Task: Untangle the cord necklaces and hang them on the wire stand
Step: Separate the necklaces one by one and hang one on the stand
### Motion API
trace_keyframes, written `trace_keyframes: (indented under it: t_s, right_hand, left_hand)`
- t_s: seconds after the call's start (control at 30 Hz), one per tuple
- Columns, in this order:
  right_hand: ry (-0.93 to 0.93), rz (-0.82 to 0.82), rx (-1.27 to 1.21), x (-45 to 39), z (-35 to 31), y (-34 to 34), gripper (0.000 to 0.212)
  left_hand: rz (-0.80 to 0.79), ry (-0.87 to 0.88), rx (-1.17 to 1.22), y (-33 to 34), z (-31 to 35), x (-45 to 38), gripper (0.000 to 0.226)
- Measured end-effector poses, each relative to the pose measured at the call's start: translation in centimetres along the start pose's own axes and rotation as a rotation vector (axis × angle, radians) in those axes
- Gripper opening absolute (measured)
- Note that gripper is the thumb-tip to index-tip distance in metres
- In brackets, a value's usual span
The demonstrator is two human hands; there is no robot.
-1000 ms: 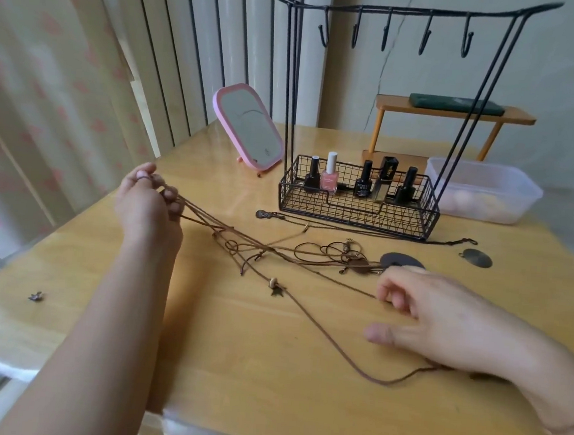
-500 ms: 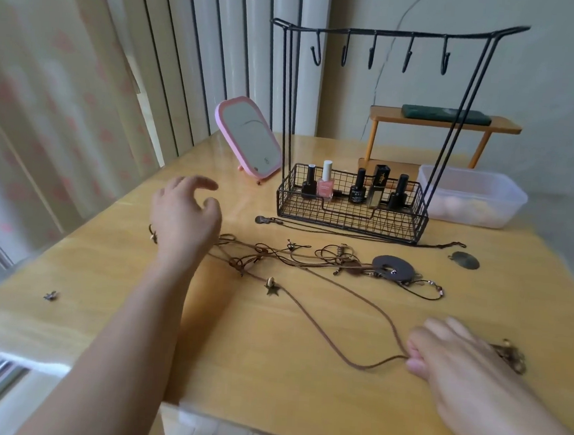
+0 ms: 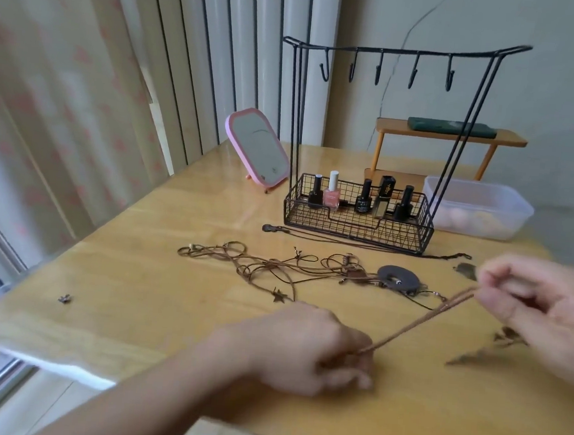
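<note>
Both hands now grip one brown cord, drawn taut between them above the table. The left hand has left the tangle and pinches the cord's near end; the right hand, blurred, has risen and seems to pinch the far end. The wire stand carries no necklace.

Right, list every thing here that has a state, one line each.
Left hand: grips one end of the cord.
Right hand: pinches the other end.
Brown cord: stretched taut between both hands.
Tangled necklaces: still knotted on the table.
Wire stand: upright, hooks empty.
Mirror: propped, tilted back.
</note>
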State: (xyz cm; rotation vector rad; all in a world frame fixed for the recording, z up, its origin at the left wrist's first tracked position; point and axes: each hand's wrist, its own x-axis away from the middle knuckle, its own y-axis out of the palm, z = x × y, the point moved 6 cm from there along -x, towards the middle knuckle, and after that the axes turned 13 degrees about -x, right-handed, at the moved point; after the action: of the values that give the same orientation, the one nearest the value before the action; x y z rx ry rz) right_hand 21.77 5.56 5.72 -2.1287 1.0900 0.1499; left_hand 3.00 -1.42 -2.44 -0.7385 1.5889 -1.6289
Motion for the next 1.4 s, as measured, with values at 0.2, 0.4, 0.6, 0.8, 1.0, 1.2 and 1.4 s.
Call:
trace_keyframes:
  t_s: [0.2,0.4,0.6,0.8,1.0,1.2,1.4]
  right_hand:
    - [0.045,-0.415,0.464,1.5,2.5,6.2,0.026]
    - [0.007,-0.265,0.315,-1.7,2.7,7.1,0.041]
    - [0.383,-0.242,0.517,-7.4,9.9,5.9,0.067]
    - [0.355,-0.147,0.273,-6.7,9.7,4.8,0.03]
    - [0.181,0.029,-0.328,-6.2,6.9,0.0,0.03]
    - [0.104,-0.046,-0.582,-4.7,7.5,-1.9,0.021]
    - [0.363,0.006,-0.309,-3.4,9.5,-1.8,0.015]
  left_hand:
    - [-0.376,-0.264,0.155,-1.6,-5.9,5.0,0.046]
    - [-0.595,-0.518,0.264,-2.5,-10.9,9.1,0.022]
    - [-0.218,-0.599,0.322,-5.5,-14.3,8.1,0.032]
    - [0.158,-0.673,0.121,-3.2,-16.6,5.5,0.012]
    - [0.107,-0.541,0.192,-1.0,-16.4,5.9,0.013]
    - [0.12,-0.519,0.199,-1.0,-16.0,6.4,0.027]
    - [0.182,-0.525,0.219,-1.3,-15.6,6.3,0.03]
